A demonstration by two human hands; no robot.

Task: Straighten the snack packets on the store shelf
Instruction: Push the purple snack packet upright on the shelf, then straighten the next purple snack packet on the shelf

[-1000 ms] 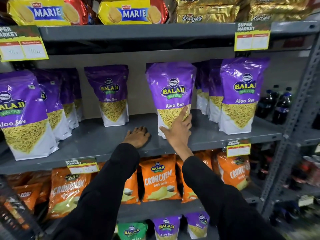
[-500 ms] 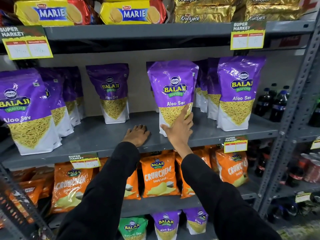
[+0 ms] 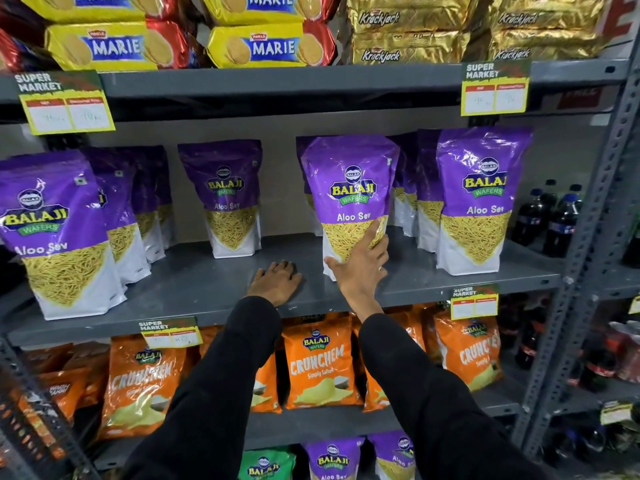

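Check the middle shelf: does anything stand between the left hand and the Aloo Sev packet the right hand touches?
Nothing visible does. The left hand rests flat on bare shelf, and only open shelf separates it from the Aloo Sev packet under the right hand.

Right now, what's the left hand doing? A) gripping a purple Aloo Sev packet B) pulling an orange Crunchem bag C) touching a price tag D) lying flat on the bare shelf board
D: the left hand lies palm-down on the grey shelf board, touching no packet, while the right hand presses on the front of the Aloo Sev packet.
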